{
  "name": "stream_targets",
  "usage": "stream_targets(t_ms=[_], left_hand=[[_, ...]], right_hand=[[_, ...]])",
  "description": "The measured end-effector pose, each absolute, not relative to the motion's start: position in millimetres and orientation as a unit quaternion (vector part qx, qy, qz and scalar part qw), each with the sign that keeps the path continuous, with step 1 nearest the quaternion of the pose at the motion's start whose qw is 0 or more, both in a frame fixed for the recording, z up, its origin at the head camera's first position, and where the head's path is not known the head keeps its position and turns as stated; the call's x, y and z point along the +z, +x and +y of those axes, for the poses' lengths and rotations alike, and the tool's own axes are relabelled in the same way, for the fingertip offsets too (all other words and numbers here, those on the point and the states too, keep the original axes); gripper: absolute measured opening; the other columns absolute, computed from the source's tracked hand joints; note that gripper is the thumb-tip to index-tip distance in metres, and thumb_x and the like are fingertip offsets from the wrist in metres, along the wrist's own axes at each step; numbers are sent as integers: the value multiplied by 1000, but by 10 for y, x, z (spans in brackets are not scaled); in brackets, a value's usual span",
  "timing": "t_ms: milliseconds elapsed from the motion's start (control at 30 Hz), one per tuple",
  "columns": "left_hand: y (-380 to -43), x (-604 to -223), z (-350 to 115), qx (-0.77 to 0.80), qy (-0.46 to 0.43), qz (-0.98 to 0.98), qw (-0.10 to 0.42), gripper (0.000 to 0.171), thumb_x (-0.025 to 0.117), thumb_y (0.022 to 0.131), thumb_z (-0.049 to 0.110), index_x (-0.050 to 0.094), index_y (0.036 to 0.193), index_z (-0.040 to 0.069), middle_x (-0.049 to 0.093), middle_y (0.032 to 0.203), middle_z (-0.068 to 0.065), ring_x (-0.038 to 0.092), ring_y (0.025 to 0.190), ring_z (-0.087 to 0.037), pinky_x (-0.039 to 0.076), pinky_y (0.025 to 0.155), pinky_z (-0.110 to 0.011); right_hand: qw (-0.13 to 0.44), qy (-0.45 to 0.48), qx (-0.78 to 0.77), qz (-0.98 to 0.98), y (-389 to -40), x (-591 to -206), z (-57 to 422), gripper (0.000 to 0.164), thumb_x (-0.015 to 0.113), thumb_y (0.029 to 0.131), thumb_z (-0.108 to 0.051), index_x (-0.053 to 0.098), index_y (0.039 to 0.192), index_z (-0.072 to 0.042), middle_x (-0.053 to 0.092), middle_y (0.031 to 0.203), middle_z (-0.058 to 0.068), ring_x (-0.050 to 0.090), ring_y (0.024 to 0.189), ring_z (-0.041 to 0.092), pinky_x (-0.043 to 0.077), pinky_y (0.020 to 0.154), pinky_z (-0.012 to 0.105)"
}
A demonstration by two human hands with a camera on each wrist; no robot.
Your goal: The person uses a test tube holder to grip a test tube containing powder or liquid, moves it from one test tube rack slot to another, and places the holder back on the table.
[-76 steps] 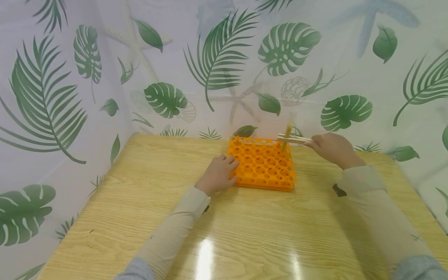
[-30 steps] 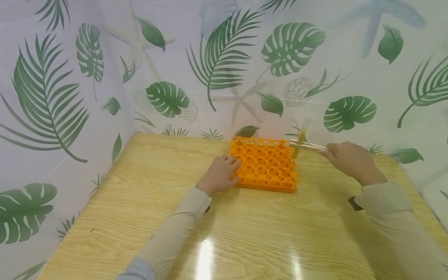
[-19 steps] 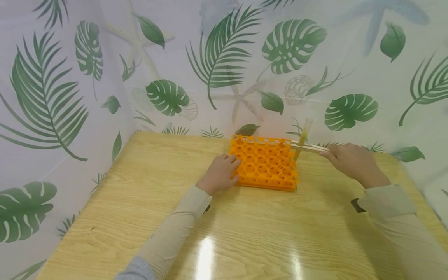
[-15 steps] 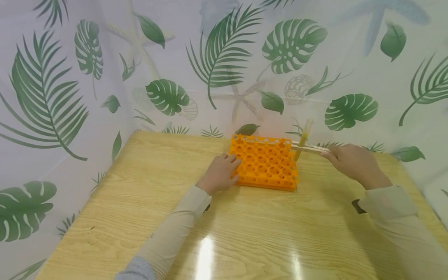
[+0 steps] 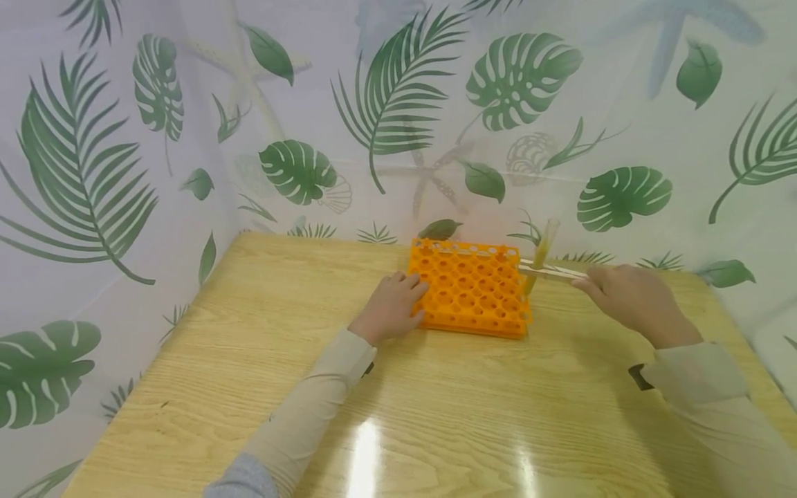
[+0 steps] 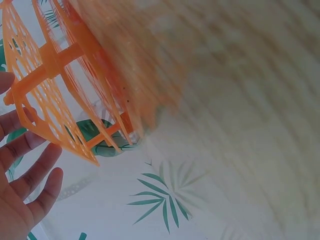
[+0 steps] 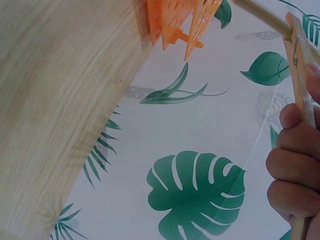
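An orange plastic test tube rack (image 5: 471,323), its top full of round holes, stands on the table. My left hand (image 5: 389,308) grips its left end; the left wrist view shows bent fingers (image 6: 45,162) along the rack's edge. To the right of the rack, my right hand (image 5: 638,303) holds a wooden test tube clamp (image 5: 562,273). The clamp's far end grips a glass test tube (image 5: 544,249) with yellow liquid, tilted slightly to the right. The tube's lower end is close to the rack's right edge; whether they touch, I cannot tell. A metal spring (image 7: 295,52) shows on the clamp.
The wood-grain table (image 5: 398,415) reaches back to a white wall covering (image 5: 373,90) printed with green leaves, close behind the rack. A dark strap piece (image 5: 640,377) shows at the right wrist.
My right hand has carried the clamp and tube from over the rack's back right corner to the right, beside the rack, then slightly lower. My left hand stays on the rack.
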State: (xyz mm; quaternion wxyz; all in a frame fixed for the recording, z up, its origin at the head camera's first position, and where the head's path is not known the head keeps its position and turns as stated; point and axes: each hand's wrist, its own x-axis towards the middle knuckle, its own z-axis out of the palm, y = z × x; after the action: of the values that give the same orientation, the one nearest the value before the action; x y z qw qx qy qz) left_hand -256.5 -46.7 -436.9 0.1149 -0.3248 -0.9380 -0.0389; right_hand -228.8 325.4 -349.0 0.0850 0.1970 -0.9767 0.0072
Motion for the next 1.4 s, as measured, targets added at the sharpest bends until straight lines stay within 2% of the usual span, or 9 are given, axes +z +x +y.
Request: stream_targets(t_ms=[200, 700, 967, 1400], left_hand=[[-2584, -4383, -475, -36, -324, -938, 117, 31, 56, 89, 33, 55, 114, 16, 55, 102, -1, 50, 91, -21, 43, 77, -34], [-2553, -4357, -470, -40, -325, -938, 112, 30, 56, 90, 33, 54, 113, 15, 53, 100, -1, 48, 89, -20, 41, 76, -33], [-2549, -4351, -471, -37, -323, -939, 112, 32, 57, 89, 34, 55, 115, 15, 55, 102, -1, 50, 91, -20, 43, 77, -34], [-2557, -4372, -475, -43, -325, -937, 121, 26, 58, 89, 33, 54, 108, 15, 52, 96, 0, 48, 86, -20, 41, 73, -32]], right_hand=[[100, 205, 13, -974, -2229, -3498, 3229, 39, 47, 97, -37, 42, 65, -14, 31, 52, -3, 29, 47, 12, 25, 48, 27], [43, 196, 18, -979, -2127, -3533, 3145, 36, 42, 98, -39, 45, 75, -12, 30, 55, -2, 30, 50, 12, 25, 49, 27], [44, 201, 28, -978, -2116, -3550, 3092, 35, 42, 98, -39, 46, 75, -13, 31, 55, -3, 30, 50, 12, 24, 49, 27], [60, 212, 29, -975, -2134, -3614, 2998, 32, 46, 97, -36, 46, 73, -14, 31, 55, -3, 31, 50, 12, 26, 49, 27]])
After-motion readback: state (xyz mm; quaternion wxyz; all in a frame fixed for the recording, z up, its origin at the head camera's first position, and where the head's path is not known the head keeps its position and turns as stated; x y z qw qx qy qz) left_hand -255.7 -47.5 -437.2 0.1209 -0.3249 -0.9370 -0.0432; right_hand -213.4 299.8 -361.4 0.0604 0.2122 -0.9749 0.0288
